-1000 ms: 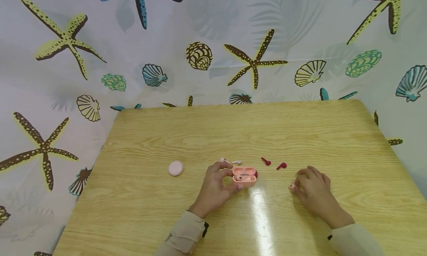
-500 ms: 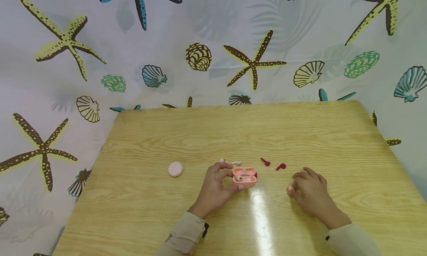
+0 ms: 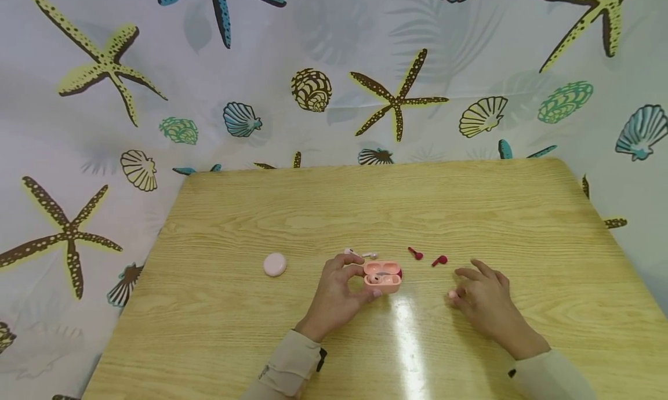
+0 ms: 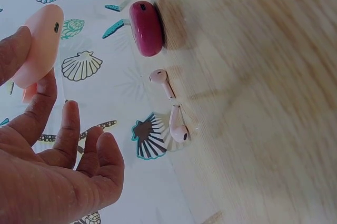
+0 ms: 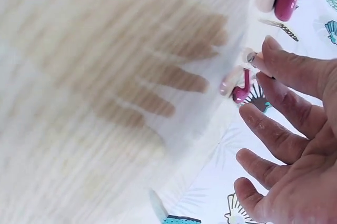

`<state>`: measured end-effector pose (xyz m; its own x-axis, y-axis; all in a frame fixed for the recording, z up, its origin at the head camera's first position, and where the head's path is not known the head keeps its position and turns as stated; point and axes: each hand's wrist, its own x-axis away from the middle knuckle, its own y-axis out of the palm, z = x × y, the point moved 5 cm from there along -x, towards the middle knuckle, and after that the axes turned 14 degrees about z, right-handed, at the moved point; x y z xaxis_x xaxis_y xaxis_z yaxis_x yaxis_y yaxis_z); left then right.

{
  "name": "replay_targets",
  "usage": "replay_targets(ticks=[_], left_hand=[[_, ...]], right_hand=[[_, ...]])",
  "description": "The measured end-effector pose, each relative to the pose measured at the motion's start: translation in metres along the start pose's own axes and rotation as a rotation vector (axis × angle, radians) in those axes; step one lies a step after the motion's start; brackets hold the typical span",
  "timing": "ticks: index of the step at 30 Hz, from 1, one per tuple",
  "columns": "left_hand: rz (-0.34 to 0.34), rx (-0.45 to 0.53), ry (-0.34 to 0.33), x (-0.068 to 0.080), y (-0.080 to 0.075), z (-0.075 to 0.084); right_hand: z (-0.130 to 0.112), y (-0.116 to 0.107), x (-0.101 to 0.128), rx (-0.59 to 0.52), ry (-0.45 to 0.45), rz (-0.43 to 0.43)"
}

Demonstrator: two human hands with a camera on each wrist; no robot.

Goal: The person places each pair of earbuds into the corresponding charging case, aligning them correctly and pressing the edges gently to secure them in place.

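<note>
The left hand (image 3: pixel 336 293) is gripping the open peach earbud case (image 3: pixel 383 275) between thumb and fingers, steadying it on the worktop (image 3: pixel 365 208) with its wells facing up; one earbud appears to be sitting inside, though it is too small to be sure. A dark red case (image 4: pixel 146 28) is lying just behind it at 12 o'clock, mostly hidden in the head view. Two white earbuds (image 3: pixel 360 253) are resting near the left fingertips at about 11 o'clock from the peach case, and two red earbuds (image 3: pixel 428 257) are lying at 1 o'clock, close to the right hand. The right hand (image 3: pixel 482 301) is hovering low with fingers spread and relaxed; a small pale thing (image 3: pixel 452 294) is showing at its thumb tip, but I cannot tell whether it is being pinched. A round pink case (image 3: pixel 274 264) is sitting apart at 9 o'clock.
</note>
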<state>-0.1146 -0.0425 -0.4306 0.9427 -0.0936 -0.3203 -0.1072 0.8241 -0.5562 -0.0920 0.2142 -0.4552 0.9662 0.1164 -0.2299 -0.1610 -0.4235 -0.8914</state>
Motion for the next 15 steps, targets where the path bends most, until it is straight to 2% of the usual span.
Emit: replay_targets(ticks=[6, 11, 15], left_hand=[[-0.01, -0.005, -0.009, 0.0, 0.0, 0.001], [-0.016, -0.001, -0.022, 0.001, 0.0, 0.002], [-0.017, 0.007, -0.026, 0.001, 0.0, 0.003]], right_hand=[[-0.016, -0.016, -0.01, -0.017, -0.092, 0.171], [-0.038, -0.033, -0.02, -0.108, -0.211, 0.354], [-0.054, -0.041, -0.027, -0.173, -0.295, 0.439]])
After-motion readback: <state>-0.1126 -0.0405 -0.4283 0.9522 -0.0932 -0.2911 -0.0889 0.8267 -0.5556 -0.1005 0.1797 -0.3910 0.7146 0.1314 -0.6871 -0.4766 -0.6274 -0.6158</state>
